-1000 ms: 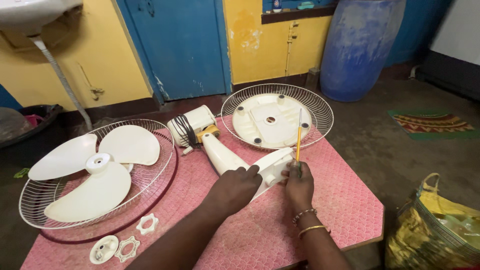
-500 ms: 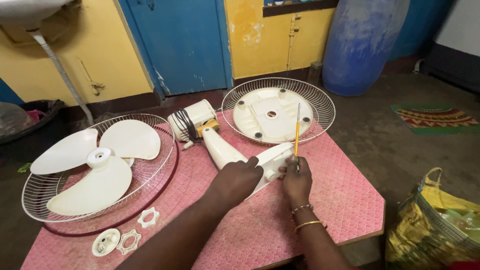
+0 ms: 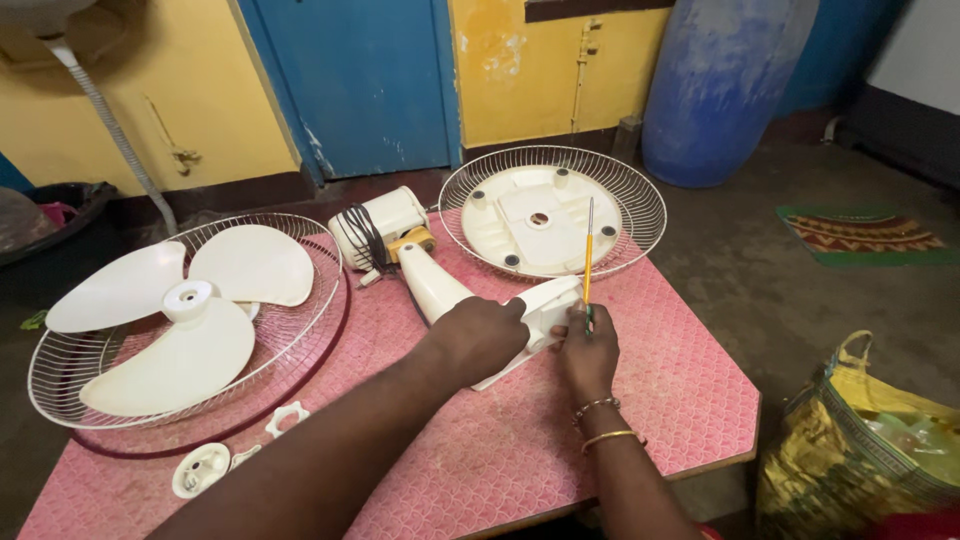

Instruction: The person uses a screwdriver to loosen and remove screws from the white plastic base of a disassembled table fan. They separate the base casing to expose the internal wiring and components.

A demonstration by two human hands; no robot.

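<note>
Tabletop (image 3: 680, 400): fan body (image 3: 440, 285) seemingly under both hands (image 3: 535, 345).

— What sort of place is showing here?

— A home yard or back room is serving as a repair spot: yellow walls (image 3: 520, 70) are peeling, a blue door (image 3: 350, 80) is standing shut.

— Anything else?

— A blue barrel (image 3: 730, 80) is sitting on bare floor (image 3: 800, 300), and fan parts are lying across a pink desk (image 3: 680, 400).
</note>
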